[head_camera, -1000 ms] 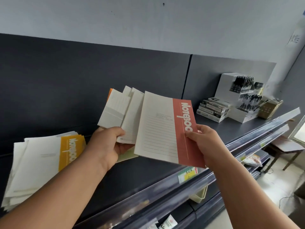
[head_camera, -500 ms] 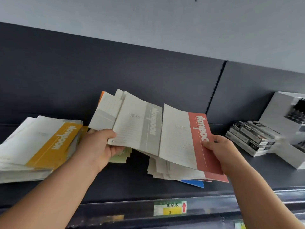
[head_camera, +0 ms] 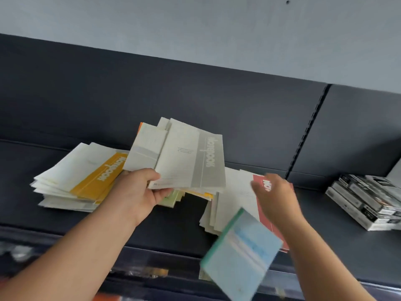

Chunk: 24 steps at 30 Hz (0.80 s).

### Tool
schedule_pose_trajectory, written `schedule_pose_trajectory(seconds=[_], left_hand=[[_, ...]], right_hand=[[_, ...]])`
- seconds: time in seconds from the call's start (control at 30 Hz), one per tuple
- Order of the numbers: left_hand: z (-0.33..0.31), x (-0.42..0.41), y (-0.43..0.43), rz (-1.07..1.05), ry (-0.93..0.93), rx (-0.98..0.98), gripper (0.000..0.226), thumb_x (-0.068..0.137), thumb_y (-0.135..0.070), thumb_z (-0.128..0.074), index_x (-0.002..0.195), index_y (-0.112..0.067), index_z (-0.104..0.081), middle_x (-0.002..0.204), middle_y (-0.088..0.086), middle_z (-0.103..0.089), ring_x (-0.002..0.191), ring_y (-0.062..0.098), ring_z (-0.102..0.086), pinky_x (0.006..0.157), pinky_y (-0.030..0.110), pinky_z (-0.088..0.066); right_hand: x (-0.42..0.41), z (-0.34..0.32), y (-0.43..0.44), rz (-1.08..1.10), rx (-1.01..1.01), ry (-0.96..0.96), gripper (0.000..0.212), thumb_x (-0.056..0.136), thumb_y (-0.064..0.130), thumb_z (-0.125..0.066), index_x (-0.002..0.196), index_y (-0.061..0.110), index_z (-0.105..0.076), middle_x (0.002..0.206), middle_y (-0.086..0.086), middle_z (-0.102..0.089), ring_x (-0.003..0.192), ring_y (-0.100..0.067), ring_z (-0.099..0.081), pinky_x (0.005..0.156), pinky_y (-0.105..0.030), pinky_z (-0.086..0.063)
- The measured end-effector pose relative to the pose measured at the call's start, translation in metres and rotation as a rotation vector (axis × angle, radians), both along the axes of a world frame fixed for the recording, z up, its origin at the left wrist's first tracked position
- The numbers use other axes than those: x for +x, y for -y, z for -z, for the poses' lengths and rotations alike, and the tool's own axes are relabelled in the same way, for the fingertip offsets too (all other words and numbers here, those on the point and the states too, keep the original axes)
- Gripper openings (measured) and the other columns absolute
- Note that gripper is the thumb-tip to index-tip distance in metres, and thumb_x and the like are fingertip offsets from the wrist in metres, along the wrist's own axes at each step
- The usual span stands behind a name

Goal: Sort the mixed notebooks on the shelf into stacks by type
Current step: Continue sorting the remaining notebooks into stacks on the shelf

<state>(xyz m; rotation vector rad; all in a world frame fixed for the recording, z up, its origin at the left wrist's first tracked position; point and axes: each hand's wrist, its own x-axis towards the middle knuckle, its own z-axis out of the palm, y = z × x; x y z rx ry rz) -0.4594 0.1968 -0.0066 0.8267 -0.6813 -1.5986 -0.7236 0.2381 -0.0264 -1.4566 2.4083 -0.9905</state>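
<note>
Released, red notebook [head_camera: 264,213] lies stacked; right hand [head_camera: 275,196] hovers slack, left hand [head_camera: 138,190] grip clasps fanned notebooks [head_camera: 188,157].

I see a pale grey wall [head_camera: 195,29] above a dark back panel [head_camera: 152,94] split by a slotted upright [head_camera: 308,131], black-and-white boxes [head_camera: 366,200] stacked on the shelf [head_camera: 173,224].

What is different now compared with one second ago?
The right hand has let go of the red notebook, which now lies on the right stack. A blue notebook, blurred, has slid out over the shelf edge. The left hand still grips its fan of notebooks; the yellow stack is unchanged.
</note>
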Motion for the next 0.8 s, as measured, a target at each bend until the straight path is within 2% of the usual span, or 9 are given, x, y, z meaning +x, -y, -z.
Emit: schedule_pose_trajectory(seconds=[0.1, 0.17, 0.43, 0.53, 0.6, 0.63, 0.7, 0.77, 0.8], left_hand=[[0.003, -0.007, 0.000, -0.027, -0.011, 0.063, 0.041, 0.090, 0.011, -0.046, 0.122, -0.014, -0.053, 0.119, 0.015, -0.059, 0.101, 0.033, -0.060, 0.067, 0.038, -0.056], [0.005, -0.008, 0.001, -0.040, -0.021, 0.097, 0.041, 0.089, 0.011, -0.047, 0.121, -0.015, -0.053, 0.117, 0.013, -0.059, 0.098, 0.032, -0.060, 0.068, 0.039, -0.056], [0.009, 0.003, 0.008, 0.040, 0.037, 0.043, 0.041, 0.090, 0.011, -0.047, 0.118, -0.018, -0.055, 0.113, 0.011, -0.063, 0.100, 0.031, -0.062, 0.067, 0.039, -0.059], [0.010, 0.003, 0.010, 0.083, 0.058, 0.031, 0.038, 0.091, 0.010, -0.047, 0.114, -0.018, -0.058, 0.112, 0.013, -0.066, 0.100, 0.031, -0.064, 0.066, 0.039, -0.061], [0.011, 0.003, 0.009, 0.096, 0.068, 0.027, 0.036, 0.090, 0.009, -0.049, 0.111, -0.019, -0.059, 0.111, 0.013, -0.067, 0.101, 0.032, -0.065, 0.071, 0.041, -0.059], [0.011, 0.002, 0.009, 0.102, 0.071, 0.025, 0.036, 0.090, 0.009, -0.050, 0.111, -0.019, -0.059, 0.111, 0.014, -0.067, 0.101, 0.033, -0.065, 0.073, 0.043, -0.059], [0.011, 0.002, 0.009, 0.111, 0.066, 0.028, 0.035, 0.090, 0.009, -0.051, 0.109, -0.019, -0.059, 0.111, 0.014, -0.067, 0.101, 0.033, -0.065, 0.077, 0.045, -0.058], [0.010, 0.002, 0.009, 0.119, 0.048, 0.040, 0.032, 0.091, 0.008, -0.050, 0.109, -0.018, -0.059, 0.110, 0.015, -0.069, 0.101, 0.033, -0.066, 0.078, 0.046, -0.057], [0.009, 0.003, 0.009, 0.121, 0.037, 0.049, 0.032, 0.091, 0.008, -0.050, 0.110, -0.016, -0.059, 0.110, 0.015, -0.069, 0.102, 0.033, -0.066, 0.077, 0.046, -0.057]], right_hand=[[0.038, 0.032, 0.005, -0.202, 0.313, -0.274, 0.064, 0.098, 0.057, -0.034, 0.152, 0.024, -0.024, 0.160, -0.005, -0.023, 0.147, -0.030, -0.020, 0.119, -0.047, -0.019], [0.045, 0.053, 0.006, -0.219, 0.413, -0.398, 0.062, 0.098, 0.059, -0.021, 0.152, 0.028, -0.018, 0.161, -0.003, -0.015, 0.149, -0.031, -0.009, 0.121, -0.050, -0.011], [0.040, 0.057, 0.016, -0.183, 0.416, -0.399, 0.056, 0.098, 0.057, -0.022, 0.146, 0.028, -0.030, 0.156, -0.001, -0.028, 0.146, -0.030, -0.021, 0.119, -0.049, -0.017], [0.038, 0.050, 0.022, -0.156, 0.352, -0.341, 0.038, 0.099, 0.041, -0.031, 0.120, 0.020, -0.053, 0.133, -0.004, -0.052, 0.128, -0.029, -0.044, 0.106, -0.042, -0.036], [0.042, 0.039, 0.022, -0.141, 0.164, -0.196, 0.028, 0.101, 0.027, -0.033, 0.089, 0.016, -0.054, 0.102, -0.007, -0.061, 0.099, -0.028, -0.056, 0.079, -0.035, -0.042], [0.047, 0.030, 0.021, -0.118, 0.057, -0.056, 0.028, 0.102, 0.026, -0.032, 0.083, 0.017, -0.051, 0.093, -0.005, -0.060, 0.088, -0.025, -0.056, 0.070, -0.033, -0.040], [0.058, 0.010, 0.021, -0.074, -0.084, 0.429, 0.030, 0.104, 0.035, -0.032, 0.093, 0.018, -0.055, 0.097, -0.002, -0.064, 0.085, -0.018, -0.059, 0.070, -0.031, -0.045], [0.068, -0.006, 0.023, -0.069, -0.067, 0.970, 0.039, 0.102, 0.050, -0.035, 0.100, 0.021, -0.060, 0.103, -0.002, -0.070, 0.093, -0.021, -0.067, 0.080, -0.034, -0.055], [0.071, -0.009, 0.024, -0.086, -0.030, 1.089, 0.037, 0.100, 0.052, -0.040, 0.100, 0.021, -0.061, 0.103, -0.003, -0.071, 0.094, -0.023, -0.069, 0.082, -0.037, -0.057]])
